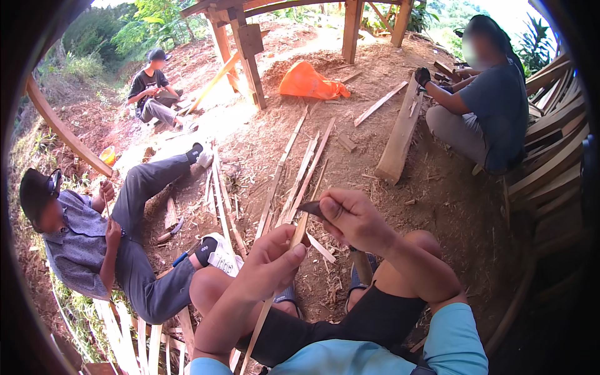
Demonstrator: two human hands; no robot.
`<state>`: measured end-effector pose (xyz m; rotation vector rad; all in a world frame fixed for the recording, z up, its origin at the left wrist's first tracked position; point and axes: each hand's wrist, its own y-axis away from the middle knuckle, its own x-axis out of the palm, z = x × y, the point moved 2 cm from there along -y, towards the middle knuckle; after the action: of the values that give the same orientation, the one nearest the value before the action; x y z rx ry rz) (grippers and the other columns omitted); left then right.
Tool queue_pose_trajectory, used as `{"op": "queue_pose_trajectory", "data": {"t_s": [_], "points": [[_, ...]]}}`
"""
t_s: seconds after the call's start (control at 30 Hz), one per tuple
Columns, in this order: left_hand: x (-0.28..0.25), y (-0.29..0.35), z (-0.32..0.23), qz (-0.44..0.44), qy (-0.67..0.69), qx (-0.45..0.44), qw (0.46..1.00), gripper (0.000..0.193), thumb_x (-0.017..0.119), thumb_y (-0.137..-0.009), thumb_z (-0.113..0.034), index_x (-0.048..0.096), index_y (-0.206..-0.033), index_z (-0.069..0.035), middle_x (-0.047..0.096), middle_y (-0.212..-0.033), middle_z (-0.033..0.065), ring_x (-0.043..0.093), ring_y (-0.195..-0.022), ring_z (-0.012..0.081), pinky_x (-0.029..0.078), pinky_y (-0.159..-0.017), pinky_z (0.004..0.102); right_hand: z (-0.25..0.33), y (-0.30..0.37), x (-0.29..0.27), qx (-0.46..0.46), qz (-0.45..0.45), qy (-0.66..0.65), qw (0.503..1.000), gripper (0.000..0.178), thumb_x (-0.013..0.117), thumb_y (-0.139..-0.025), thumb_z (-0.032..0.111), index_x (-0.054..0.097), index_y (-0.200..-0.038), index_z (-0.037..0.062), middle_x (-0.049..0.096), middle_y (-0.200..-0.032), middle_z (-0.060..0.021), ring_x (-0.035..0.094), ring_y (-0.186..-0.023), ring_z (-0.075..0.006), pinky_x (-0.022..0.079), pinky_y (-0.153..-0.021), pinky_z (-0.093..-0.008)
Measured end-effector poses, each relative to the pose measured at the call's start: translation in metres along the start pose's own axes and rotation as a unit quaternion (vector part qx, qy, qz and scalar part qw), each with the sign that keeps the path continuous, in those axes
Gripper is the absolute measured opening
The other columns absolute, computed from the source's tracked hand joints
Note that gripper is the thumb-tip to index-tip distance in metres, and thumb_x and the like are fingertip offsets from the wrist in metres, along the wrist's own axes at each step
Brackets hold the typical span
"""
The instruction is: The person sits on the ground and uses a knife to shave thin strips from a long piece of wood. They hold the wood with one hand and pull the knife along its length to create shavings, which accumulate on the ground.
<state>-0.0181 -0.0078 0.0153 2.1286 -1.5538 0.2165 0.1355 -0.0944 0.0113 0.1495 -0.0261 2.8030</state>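
My left hand (272, 260) is closed round a thin, pale wooden strip (255, 339), which runs from between my knees up past my fingers. In my right hand (356, 219), the fingers grip a knife (310, 209) with a dark, pointed blade. Its tip points left and lies close to the upper end of the strip; whether the edge touches the wood I cannot tell. Most of the knife's handle is hidden by my hand. Below my right wrist a brown rounded piece (361, 265) shows, and I cannot tell whether it belongs to the knife.
Long wooden strips (294, 175) lie on the dirt ahead. A person (87, 237) sits close on the left, near a curved tool (170, 231). Another person (487, 100) crouches at right by a thick plank (400, 140). Stacked wood (556, 144) lines the right; an orange sheet (309, 81) lies ahead.
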Motion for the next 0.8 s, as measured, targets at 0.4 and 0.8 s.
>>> {"op": "queue_pose_trajectory", "data": {"t_s": [0.4, 0.8], "points": [[-0.006, -0.001, 0.002, 0.009, -0.018, 0.002, 1.0, 0.022, 0.054, -0.091, -0.021, 0.048, -0.106, -0.007, 0.043, -0.061, -0.0068, 0.034, -0.042, 0.0009, 0.022, -0.037, 0.0178, 0.0, -0.002, -0.003, 0.026, 0.012, 0.008, 1.0, 0.032, 0.041, -0.096, 0.024, 0.049, -0.071, 0.0063, 0.044, -0.051, 0.003, 0.038, -0.044, -0.0025, 0.03, -0.039, -0.0196], [0.003, 0.001, 0.0, -0.033, -0.02, 0.001, 0.999, 0.018, 0.055, -0.09, -0.018, 0.05, -0.101, -0.005, 0.041, -0.057, -0.0067, 0.033, -0.039, 0.0013, 0.022, -0.035, 0.0171, -0.002, 0.0, -0.001, 0.018, 0.001, -0.008, 1.0, 0.031, 0.042, -0.096, 0.023, 0.049, -0.071, 0.0057, 0.043, -0.052, 0.0038, 0.038, -0.044, -0.0023, 0.029, -0.039, -0.0193]]}}
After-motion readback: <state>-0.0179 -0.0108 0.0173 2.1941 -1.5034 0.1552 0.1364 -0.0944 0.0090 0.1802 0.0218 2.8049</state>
